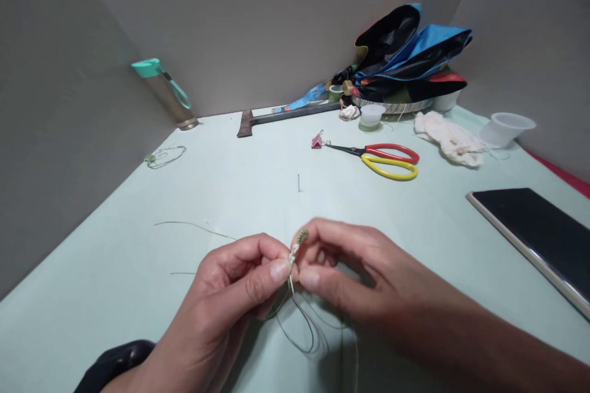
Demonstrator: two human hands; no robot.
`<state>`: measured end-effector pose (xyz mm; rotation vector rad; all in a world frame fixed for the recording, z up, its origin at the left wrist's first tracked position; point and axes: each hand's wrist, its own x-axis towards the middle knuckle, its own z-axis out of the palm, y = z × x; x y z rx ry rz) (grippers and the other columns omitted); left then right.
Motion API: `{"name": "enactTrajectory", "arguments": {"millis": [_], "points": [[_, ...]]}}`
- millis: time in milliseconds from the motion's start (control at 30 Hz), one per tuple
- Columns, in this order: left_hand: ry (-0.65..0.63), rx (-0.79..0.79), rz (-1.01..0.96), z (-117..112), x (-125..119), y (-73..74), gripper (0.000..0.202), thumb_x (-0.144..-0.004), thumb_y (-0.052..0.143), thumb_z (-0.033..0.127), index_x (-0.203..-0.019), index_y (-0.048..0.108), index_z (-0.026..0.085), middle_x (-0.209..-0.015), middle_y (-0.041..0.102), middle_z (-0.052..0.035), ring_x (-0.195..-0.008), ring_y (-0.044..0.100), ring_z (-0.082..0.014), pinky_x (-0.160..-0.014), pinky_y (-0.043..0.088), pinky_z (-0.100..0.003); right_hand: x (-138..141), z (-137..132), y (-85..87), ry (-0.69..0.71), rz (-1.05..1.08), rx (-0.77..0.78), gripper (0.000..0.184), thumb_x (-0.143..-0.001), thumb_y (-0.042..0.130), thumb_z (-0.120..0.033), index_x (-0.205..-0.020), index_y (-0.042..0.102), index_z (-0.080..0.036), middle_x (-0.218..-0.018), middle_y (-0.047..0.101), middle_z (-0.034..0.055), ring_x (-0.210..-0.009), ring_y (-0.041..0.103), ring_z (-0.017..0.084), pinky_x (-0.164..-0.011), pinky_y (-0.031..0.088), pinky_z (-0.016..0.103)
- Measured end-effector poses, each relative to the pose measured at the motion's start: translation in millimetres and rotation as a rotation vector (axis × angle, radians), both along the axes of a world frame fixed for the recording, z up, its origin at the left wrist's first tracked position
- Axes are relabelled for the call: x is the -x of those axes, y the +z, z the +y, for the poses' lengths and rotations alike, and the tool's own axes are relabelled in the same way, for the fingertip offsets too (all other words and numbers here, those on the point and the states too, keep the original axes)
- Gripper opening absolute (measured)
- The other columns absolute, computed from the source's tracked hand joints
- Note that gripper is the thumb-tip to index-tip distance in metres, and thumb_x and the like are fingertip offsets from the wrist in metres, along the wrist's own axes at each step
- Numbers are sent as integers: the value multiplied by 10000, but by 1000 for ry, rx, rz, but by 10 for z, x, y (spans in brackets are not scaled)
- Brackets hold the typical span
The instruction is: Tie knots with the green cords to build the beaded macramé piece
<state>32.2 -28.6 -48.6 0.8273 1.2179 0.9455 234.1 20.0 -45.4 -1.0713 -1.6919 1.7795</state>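
Observation:
A small knotted cord piece [301,238], green with pale beads or knots along it, stands up between my two hands. My left hand [237,285] pinches its lower part between thumb and forefinger. Curled in from the other side, my right hand [357,267] has its fingers closed at the piece, the thumb low beside the strands; its exact hold is partly hidden. Thin green loose strands [310,326] loop beneath the hands, and other strand ends [184,223] stretch out to the left over the table.
Ahead lie a pin [298,183], scissors [389,161] and a pink binder clip [316,140]. Farther back are a hammer [295,115], a bottle [168,95], small cups [371,115], a white cloth [449,138] and folded bags [410,61]. A phone [539,233] lies right; a corded loop [166,156] lies left.

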Motion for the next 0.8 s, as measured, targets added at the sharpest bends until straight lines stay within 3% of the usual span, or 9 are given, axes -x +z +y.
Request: {"name": "enactTrajectory", "arguments": {"millis": [67, 167, 333, 433, 533, 667, 800], "points": [[-32, 1, -17, 10, -10, -1, 355, -840, 949, 477, -696, 754, 218, -667, 444, 37, -691, 301, -178, -646, 289, -323, -42, 34, 47, -22, 73, -5, 114, -958, 815, -340, -991, 746, -256, -899, 693, -20, -867, 597, 191, -747, 436, 308], [-75, 12, -42, 1, -18, -13, 350, -915, 909, 447, -714, 736, 218, -672, 395, 51, -691, 256, -175, -638, 269, -315, -53, 49, 75, -51, 121, 30, 226, -940, 867, -388, -880, 710, -238, -804, 628, -38, -786, 540, 166, -685, 394, 300], [-126, 21, -48, -40, 7, -37, 283, -973, 882, 471, -856, 818, 221, -748, 529, 20, -727, 340, -173, -682, 328, -296, 3, 38, 66, -125, 152, 93, 303, -888, 921, -377, -806, 668, -232, -737, 606, -48, -708, 505, 146, -642, 379, 287], [-150, 12, -35, -60, 41, -53, 245, -999, 850, 496, -985, 863, 252, -775, 525, 14, -749, 387, -186, -711, 361, -312, 23, 32, 62, -132, 161, 111, 309, -853, 936, -383, -793, 674, -231, -724, 590, -49, -699, 505, 143, -629, 385, 277], [-161, -26, 11, -63, 53, -73, 249, -1000, 854, 512, -957, 863, 268, -778, 542, 10, -758, 427, -193, -717, 374, -319, 24, 26, 48, -127, 178, 138, 224, -867, 882, -288, -817, 671, -234, -727, 615, -46, -704, 525, 144, -631, 405, 268], [-134, -54, 193, -72, 12, -63, 332, -975, 855, 560, -831, 843, 262, -703, 486, 22, -678, 368, -182, -621, 310, -316, 17, 7, 22, -123, 166, 170, 117, -956, 757, -193, -891, 672, -239, -744, 638, -45, -709, 534, 138, -627, 414, 244], [-97, -190, 427, -106, -66, 0, 347, -967, 817, 531, -744, 825, 266, -678, 605, -3, -597, 385, -174, -574, 310, -340, 48, -51, -3, -203, 192, 169, 212, -921, 706, -59, -867, 629, -249, -668, 533, -92, -602, 440, 100, -528, 329, 203]]}}
